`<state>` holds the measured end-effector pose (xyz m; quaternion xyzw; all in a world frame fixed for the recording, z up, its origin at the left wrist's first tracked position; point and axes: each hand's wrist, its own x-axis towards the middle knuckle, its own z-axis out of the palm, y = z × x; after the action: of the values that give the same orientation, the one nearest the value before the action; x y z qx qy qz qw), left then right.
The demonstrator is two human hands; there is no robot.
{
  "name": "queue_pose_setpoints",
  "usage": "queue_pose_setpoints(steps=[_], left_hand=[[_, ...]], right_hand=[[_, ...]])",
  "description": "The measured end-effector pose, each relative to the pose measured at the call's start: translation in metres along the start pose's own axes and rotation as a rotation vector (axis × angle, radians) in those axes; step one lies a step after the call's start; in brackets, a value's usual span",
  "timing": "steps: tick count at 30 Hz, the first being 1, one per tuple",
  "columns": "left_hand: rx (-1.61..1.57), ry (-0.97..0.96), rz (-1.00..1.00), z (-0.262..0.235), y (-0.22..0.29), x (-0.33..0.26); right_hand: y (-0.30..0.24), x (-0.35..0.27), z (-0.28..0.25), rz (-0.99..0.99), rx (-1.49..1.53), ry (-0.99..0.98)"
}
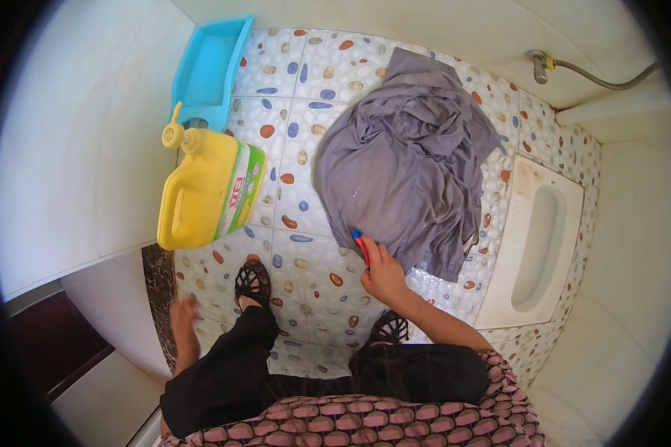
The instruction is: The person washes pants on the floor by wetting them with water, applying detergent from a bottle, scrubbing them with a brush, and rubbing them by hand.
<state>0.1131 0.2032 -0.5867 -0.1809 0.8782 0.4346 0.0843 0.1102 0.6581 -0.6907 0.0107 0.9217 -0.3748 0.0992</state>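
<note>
A heap of grey-purple clothing [402, 167] lies crumpled on the pebble-patterned tile floor, with whitish marks on its smoother near part. My right hand [384, 272] is closed around what looks like a scrubbing brush [364, 249], red with a blue end. That blue end is at the near edge of the cloth; whether it presses on it I cannot tell. To the left, beside my knee, my left hand [184, 316] is away from the cloth and smeared by motion, so its fingers do not show clearly.
A yellow pump-top detergent jug [197, 195] stands left of the cloth, in front of a light-blue plastic washboard tray [215, 63] by the wall. On the right a white squat toilet [540, 242] is set into the floor. A tap with a hose [544, 65] juts from the far wall.
</note>
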Motion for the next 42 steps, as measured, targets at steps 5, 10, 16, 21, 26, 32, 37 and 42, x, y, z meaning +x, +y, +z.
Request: queue_pose_setpoints(steps=[5, 10, 16, 21, 26, 32, 37, 42], left_hand=[[0.158, -0.197, -0.583, 0.012, -0.063, -0.085], [0.146, -0.206, -0.54, 0.018, -0.054, -0.077], [0.121, -0.304, -0.303, 0.054, 0.006, -0.023], [0.046, -0.421, -0.062, 0.11, 0.068, 0.014], [0.003, -0.526, 0.086, 0.157, 0.103, 0.019], [0.036, -0.539, -0.077, 0.162, 0.065, 0.007], [0.152, -0.407, -0.266, 0.101, 0.017, -0.006], [0.264, -0.378, -0.388, 0.06, -0.016, -0.011]], right_hand=[[0.002, 0.003, 0.0, 0.013, -0.045, -0.053], [-0.001, 0.009, -0.011, 0.077, 0.034, -0.147], [-0.006, 0.022, -0.035, 0.041, 0.09, -0.121], [-0.013, 0.026, -0.05, 0.04, 0.098, -0.143], [0.006, 0.019, -0.046, -0.102, 0.104, 0.008], [0.02, 0.03, -0.055, -0.071, 0.27, 0.032], [-0.003, 0.037, -0.05, 0.053, 0.379, 0.018], [-0.002, 0.05, -0.058, -0.104, 0.333, -0.069]])
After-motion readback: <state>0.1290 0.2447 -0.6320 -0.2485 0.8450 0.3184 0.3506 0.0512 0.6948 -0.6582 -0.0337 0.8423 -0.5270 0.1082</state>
